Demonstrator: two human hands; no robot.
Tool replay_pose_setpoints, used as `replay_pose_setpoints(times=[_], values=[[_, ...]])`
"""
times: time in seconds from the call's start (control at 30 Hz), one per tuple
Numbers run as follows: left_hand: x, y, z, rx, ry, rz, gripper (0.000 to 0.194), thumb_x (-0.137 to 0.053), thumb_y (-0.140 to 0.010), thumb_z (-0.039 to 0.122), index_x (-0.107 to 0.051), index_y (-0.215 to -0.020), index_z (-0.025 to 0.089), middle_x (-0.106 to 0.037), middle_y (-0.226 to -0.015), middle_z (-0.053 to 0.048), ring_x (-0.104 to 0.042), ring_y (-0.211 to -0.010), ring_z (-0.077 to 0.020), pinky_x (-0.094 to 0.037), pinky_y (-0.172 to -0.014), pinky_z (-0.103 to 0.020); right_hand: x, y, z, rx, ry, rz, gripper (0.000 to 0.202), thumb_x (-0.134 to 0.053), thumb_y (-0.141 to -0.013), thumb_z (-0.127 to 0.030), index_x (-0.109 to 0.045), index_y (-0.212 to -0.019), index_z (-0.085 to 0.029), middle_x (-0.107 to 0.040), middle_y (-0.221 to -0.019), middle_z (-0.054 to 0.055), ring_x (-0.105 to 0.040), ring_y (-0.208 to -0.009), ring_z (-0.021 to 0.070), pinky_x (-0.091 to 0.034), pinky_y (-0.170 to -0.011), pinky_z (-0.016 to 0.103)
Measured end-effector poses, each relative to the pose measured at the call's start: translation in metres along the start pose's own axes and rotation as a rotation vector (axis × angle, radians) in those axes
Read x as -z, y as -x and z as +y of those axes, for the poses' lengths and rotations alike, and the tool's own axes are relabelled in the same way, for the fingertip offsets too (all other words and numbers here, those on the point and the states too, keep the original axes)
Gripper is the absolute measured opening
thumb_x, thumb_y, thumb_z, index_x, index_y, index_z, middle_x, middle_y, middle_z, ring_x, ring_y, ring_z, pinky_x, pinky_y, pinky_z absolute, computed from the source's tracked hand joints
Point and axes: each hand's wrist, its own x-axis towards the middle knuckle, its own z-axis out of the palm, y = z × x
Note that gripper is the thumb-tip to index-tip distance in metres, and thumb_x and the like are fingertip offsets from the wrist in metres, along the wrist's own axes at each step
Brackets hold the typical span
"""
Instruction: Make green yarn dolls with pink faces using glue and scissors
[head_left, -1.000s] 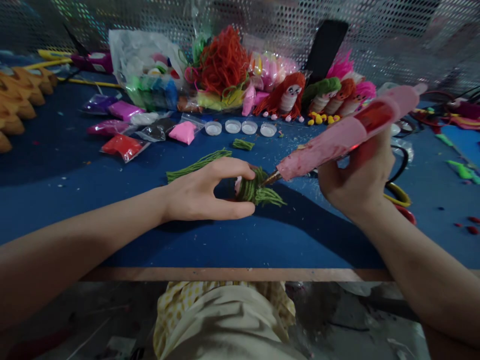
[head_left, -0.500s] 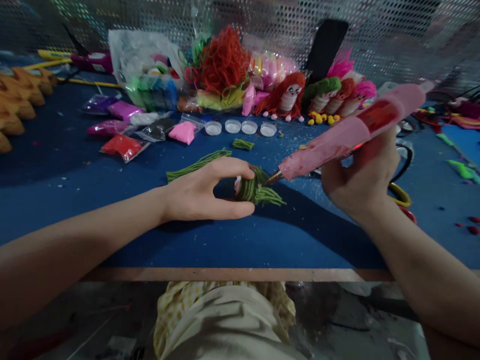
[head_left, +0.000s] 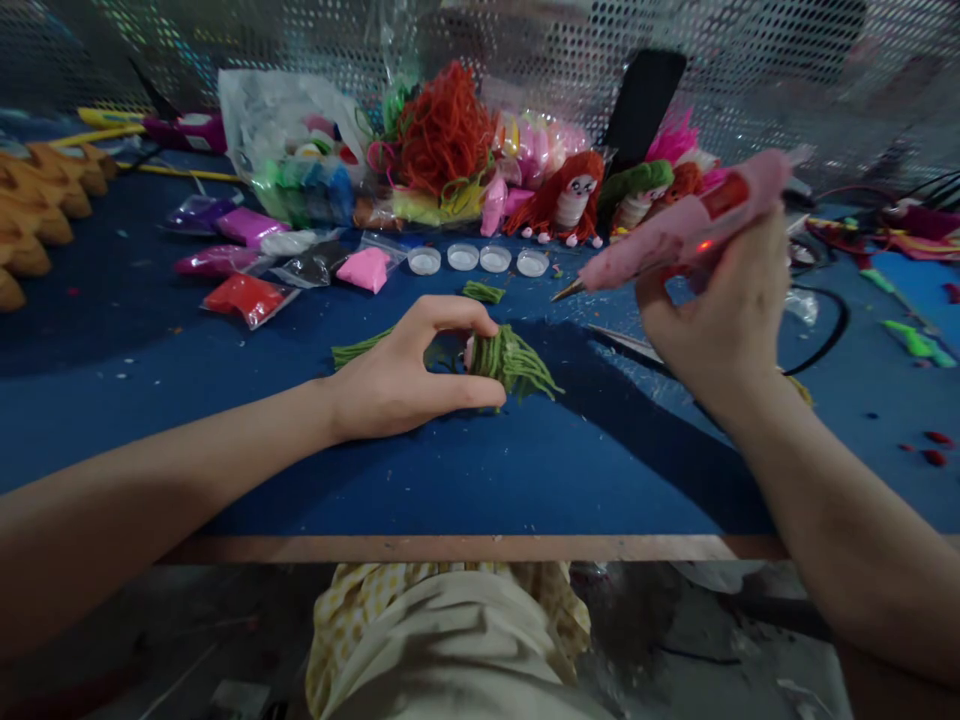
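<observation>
Table edge [head_left: 480, 548] in front, and just past it the left hand [head_left: 405, 375] pinches, thumb and forefinger set on opposite sides of a green-haired doll piece [head_left: 514, 365]. It lies to the right of the palm, long axis roughly sideways, strands fanning rightward. Left hand touching it, right hand [head_left: 720, 310] well apart and wrapped round a pink glue gun [head_left: 649, 240], red light showing. And here's the key line: the metal nozzle [head_left: 568, 290] sits up and right of the strands, angled back toward them, a gap between; its height is hard to judge. Only a pale sliver of the face peeks out; the right hand's trigger finger can't be made out. A green yarn bundle [head_left: 354, 353] slips behind the left hand, a metal blade [head_left: 622, 342] behind the right. Farther back, four clear lids [head_left: 463, 258], then yarn-haired dolls [head_left: 574, 205], some covered by the gun.
</observation>
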Motion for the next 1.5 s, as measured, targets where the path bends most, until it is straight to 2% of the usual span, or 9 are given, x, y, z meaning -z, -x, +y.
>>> replay_pose_setpoints(times=[0.07,0.2,0.27,0.37,0.47,0.57,1.0,1.33,1.5], values=[[0.000,-0.004,0.004,-0.155,-0.037,0.007,0.011,-0.069,-0.094,0.026,-0.071,-0.104,0.031,-0.057,-0.123,-0.004,-0.067,-0.108,-0.0184,-0.058,-0.097,-0.036,-0.009,-0.004,0.009,-0.135,-0.022,-0.163,0.048,-0.066,-0.089,-0.031,-0.053,-0.132,-0.013,-0.065,-0.126,0.026,-0.064,-0.121,0.0389,-0.051,-0.101,0.055],[0.001,-0.010,0.016,-0.087,-0.092,0.033,0.015,-0.061,-0.098,0.017,-0.073,-0.098,0.026,-0.053,-0.119,-0.007,-0.062,-0.112,-0.0184,-0.058,-0.097,-0.037,-0.017,-0.008,0.020,-0.313,0.022,-0.504,0.028,-0.078,-0.079,-0.032,-0.066,-0.098,-0.015,-0.072,-0.093,0.019,-0.069,-0.095,0.0362,-0.054,-0.087,0.052],[0.001,-0.012,0.023,0.003,-0.073,0.018,0.011,-0.061,-0.098,0.018,-0.072,-0.097,0.023,-0.054,-0.115,-0.007,-0.059,-0.120,-0.0211,-0.057,-0.099,-0.038,-0.011,-0.011,0.012,-0.296,0.027,-0.457,0.028,-0.082,-0.078,-0.030,-0.070,-0.097,-0.013,-0.073,-0.096,0.021,-0.069,-0.101,0.0390,-0.053,-0.089,0.055],[0.000,-0.014,0.030,0.097,-0.042,-0.012,0.008,-0.063,-0.098,0.019,-0.070,-0.095,0.022,-0.057,-0.112,-0.007,-0.057,-0.124,-0.0227,-0.056,-0.103,-0.038,0.010,-0.014,-0.022,0.001,-0.195,-0.104,0.017,-0.076,-0.089,-0.028,-0.075,-0.104,-0.020,-0.074,-0.109,0.016,-0.068,-0.106,0.0317,-0.051,-0.097,0.052],[-0.003,-0.014,0.034,0.101,-0.037,-0.017,0.007,-0.064,-0.098,0.018,-0.071,-0.097,0.022,-0.058,-0.110,-0.006,-0.058,-0.121,-0.0213,-0.054,-0.104,-0.038,0.034,-0.011,-0.063,0.314,-0.478,0.004,0.011,-0.079,-0.088,-0.022,-0.075,-0.095,-0.029,-0.073,-0.083,0.003,-0.065,-0.086,0.0229,-0.051,-0.088,0.044],[-0.007,-0.012,0.037,0.069,-0.068,0.001,0.010,-0.064,-0.098,0.015,-0.071,-0.099,0.022,-0.058,-0.109,-0.005,-0.057,-0.120,-0.0188,-0.052,-0.106,-0.036,0.045,-0.002,-0.091,0.400,-0.529,0.014,0.018,-0.086,-0.082,-0.023,-0.077,-0.096,-0.029,-0.072,-0.078,0.002,-0.061,-0.089,0.0246,-0.050,-0.081,0.041],[-0.014,-0.009,0.040,0.082,-0.101,0.040,0.008,-0.064,-0.099,0.021,-0.071,-0.102,0.022,-0.056,-0.112,-0.007,-0.056,-0.120,-0.0202,-0.051,-0.104,-0.038,0.042,0.007,-0.102,0.319,-0.593,-0.045,0.015,-0.074,-0.090,-0.017,-0.074,-0.094,-0.031,-0.074,-0.087,0.001,-0.063,-0.094,0.0234,-0.050,-0.087,0.044],[-0.006,-0.011,0.024,0.061,-0.173,0.097,0.005,-0.074,-0.091,0.027,-0.074,-0.094,0.023,-0.053,-0.117,-0.008,-0.057,-0.119,-0.0227,-0.057,-0.100,-0.040,0.034,-0.004,-0.085,-0.103,-1.420,-0.116,0.013,-0.078,-0.085,-0.023,-0.070,-0.076,-0.027,-0.075,-0.070,-0.001,-0.067,-0.065,0.0176,-0.057,-0.069,0.039],[-0.002,-0.010,0.014,-0.032,-0.221,0.067,0.005,-0.069,-0.094,0.022,-0.074,-0.095,0.023,-0.050,-0.119,-0.008,-0.061,-0.101,-0.0177,-0.060,-0.094,-0.038,0.034,-0.010,-0.070,-0.232,-1.268,-0.139,0.009,-0.085,-0.080,-0.028,-0.077,-0.077,-0.028,-0.075,-0.070,-0.002,-0.068,-0.067,0.0172,-0.058,-0.073,0.039]])
